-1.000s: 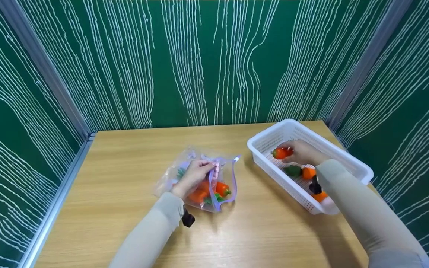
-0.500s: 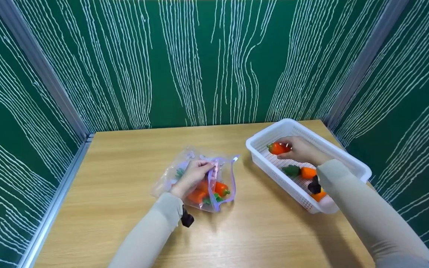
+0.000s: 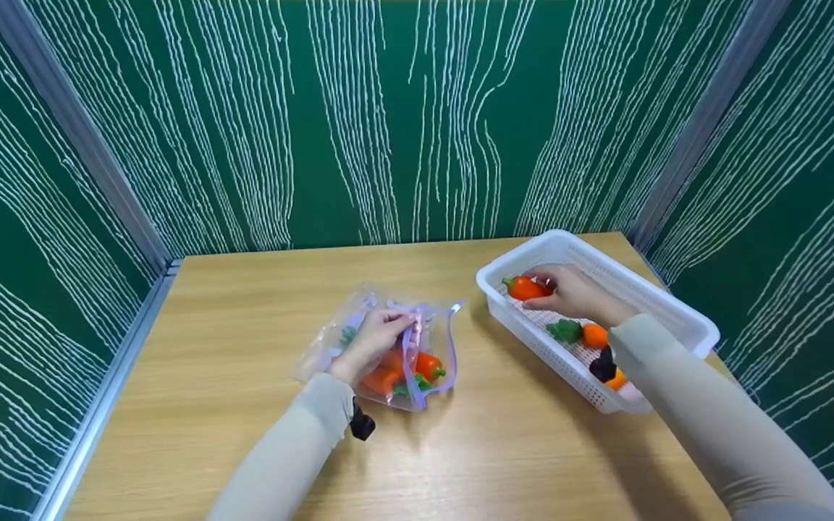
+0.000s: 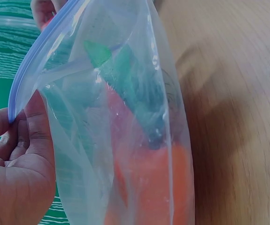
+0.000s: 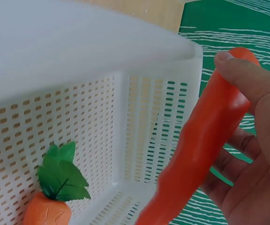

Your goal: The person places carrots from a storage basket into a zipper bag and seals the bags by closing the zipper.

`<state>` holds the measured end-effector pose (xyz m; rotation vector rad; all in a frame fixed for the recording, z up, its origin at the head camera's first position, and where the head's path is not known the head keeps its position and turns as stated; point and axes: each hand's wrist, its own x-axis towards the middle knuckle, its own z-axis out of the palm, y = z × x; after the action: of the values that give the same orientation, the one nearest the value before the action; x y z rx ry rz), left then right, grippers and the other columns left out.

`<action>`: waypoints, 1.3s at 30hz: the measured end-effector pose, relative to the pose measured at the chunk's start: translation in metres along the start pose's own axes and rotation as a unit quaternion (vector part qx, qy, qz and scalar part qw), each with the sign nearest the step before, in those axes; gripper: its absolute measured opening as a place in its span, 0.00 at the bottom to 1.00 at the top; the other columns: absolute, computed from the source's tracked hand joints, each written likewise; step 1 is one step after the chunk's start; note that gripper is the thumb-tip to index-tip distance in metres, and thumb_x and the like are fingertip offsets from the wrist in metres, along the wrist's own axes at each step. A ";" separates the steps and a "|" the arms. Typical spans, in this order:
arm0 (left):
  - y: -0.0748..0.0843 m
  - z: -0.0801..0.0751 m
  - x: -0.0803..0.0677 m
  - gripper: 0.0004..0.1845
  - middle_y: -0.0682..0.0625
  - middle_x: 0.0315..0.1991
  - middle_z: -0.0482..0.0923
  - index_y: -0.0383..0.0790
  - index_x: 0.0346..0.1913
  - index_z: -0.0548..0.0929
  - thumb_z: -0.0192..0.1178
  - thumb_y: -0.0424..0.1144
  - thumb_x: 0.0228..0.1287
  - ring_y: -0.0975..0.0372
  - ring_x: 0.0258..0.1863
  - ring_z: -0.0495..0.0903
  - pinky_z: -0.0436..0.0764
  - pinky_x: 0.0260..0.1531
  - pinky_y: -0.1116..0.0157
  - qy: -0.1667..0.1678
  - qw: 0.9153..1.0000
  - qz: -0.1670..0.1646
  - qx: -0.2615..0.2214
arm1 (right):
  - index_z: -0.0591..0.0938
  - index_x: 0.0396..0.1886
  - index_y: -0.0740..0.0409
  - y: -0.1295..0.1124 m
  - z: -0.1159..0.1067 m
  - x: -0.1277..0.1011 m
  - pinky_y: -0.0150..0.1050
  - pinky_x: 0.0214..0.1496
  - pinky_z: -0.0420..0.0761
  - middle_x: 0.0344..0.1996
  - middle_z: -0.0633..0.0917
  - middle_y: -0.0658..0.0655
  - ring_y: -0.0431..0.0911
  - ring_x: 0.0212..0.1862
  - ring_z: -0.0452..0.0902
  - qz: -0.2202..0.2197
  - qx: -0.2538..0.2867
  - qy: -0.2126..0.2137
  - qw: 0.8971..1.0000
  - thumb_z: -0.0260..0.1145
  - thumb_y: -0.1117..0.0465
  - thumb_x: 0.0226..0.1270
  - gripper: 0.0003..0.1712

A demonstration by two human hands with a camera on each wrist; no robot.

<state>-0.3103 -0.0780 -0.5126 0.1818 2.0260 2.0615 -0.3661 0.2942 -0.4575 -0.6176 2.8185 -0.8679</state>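
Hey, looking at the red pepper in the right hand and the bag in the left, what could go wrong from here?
The right hand holds the red pepper low beside the white basket wall, so it might knock the rim coming out. The left hand pinches only one edge of the plastic bag, so the mouth may sag shut. The pepper's smooth skin could slip from a light grip.

The head view looks forward and down from above the counter's (image 3: 243,434) near edge, taking in its whole top and the green walls behind. The left wrist view sits almost against the clear bag (image 4: 125,140), facing along the counter. The right wrist view looks from close inside the white basket (image 5: 78,56) toward its corner. Each wrist view shares its bag (image 3: 388,347) or basket (image 3: 649,297) with the head view.
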 end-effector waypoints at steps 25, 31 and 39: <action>-0.004 0.000 0.003 0.18 0.56 0.29 0.81 0.18 0.57 0.84 0.55 0.34 0.86 0.68 0.28 0.80 0.81 0.33 0.75 0.000 1.000 -0.015 -0.015 | 0.84 0.69 0.58 -0.027 0.016 -0.005 0.44 0.51 0.78 0.47 0.87 0.59 0.51 0.46 0.79 -0.044 -0.009 -0.019 0.999 0.77 0.50 0.73 0.30; -0.003 -0.002 0.003 0.17 0.55 0.30 0.82 0.22 0.56 0.86 0.55 0.36 0.86 0.67 0.28 0.81 0.82 0.34 0.74 -0.004 1.000 -0.028 -0.006 | 0.85 0.66 0.58 -0.037 0.019 -0.009 0.42 0.46 0.77 0.42 0.86 0.57 0.49 0.41 0.78 -0.061 -0.013 -0.032 0.998 0.77 0.51 0.73 0.27; -0.002 -0.003 0.002 0.16 0.54 0.31 0.81 0.27 0.55 0.88 0.55 0.38 0.87 0.65 0.30 0.81 0.82 0.36 0.73 -0.007 1.000 -0.029 0.002 | 0.86 0.61 0.60 -0.042 0.029 -0.010 0.39 0.44 0.75 0.39 0.86 0.56 0.47 0.39 0.77 -0.086 -0.004 -0.036 0.996 0.77 0.53 0.74 0.23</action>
<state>-0.3130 -0.0806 -0.5146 0.1356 2.0036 2.0149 -0.3356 0.2520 -0.4581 -0.8859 2.7360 -0.8428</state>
